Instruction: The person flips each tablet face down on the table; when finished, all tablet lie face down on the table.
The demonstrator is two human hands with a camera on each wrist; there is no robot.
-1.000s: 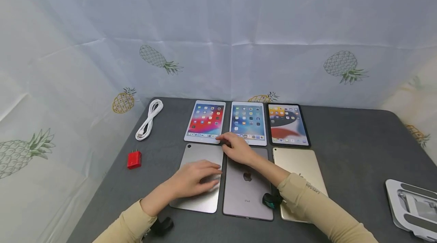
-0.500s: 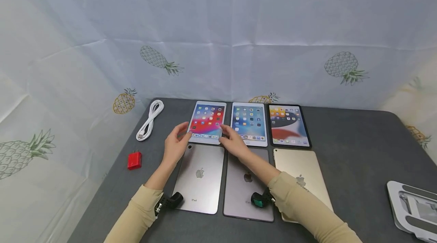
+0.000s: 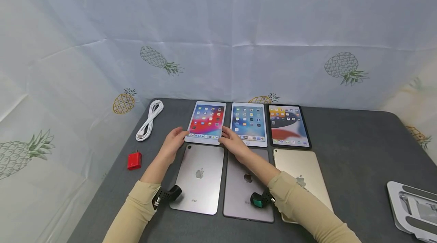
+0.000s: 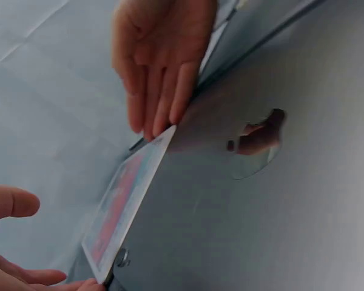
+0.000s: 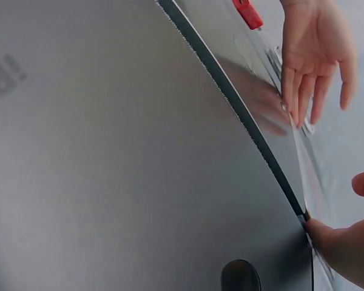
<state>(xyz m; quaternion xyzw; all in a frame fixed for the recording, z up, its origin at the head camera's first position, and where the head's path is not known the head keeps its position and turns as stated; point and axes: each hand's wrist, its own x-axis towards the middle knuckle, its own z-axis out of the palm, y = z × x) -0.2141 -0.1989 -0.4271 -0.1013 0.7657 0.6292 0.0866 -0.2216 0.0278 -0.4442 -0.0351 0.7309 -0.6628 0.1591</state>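
Observation:
My left hand (image 3: 173, 142) touches the left edge of a white-framed tablet (image 3: 206, 119) with a lit red and blue screen, face up in the back row. At its right edge is my right hand (image 3: 233, 142). In the left wrist view, the fingers of the right hand (image 4: 164, 66) are straight, tips against the tablet's edge, while the left thumb (image 4: 15, 201) stands apart from it. Just in front, face down, lie a silver tablet (image 3: 205, 159) and a grey tablet (image 3: 239, 201); my right forearm crosses over the grey one and partly hides a gold tablet (image 3: 295, 163).
Two more lit tablets, one white-framed (image 3: 248, 119) and one black-framed (image 3: 288, 123), continue the back row. A coiled white cable (image 3: 149, 119) and red charger plug (image 3: 134, 160) lie at left. A folded white stand (image 3: 414, 209) is at the right edge of the dark table (image 3: 351, 152).
My left hand has gone from over the silver tablet to the left edge of the back-left white tablet, uncovering the silver one. My right hand stays near that tablet's right edge.

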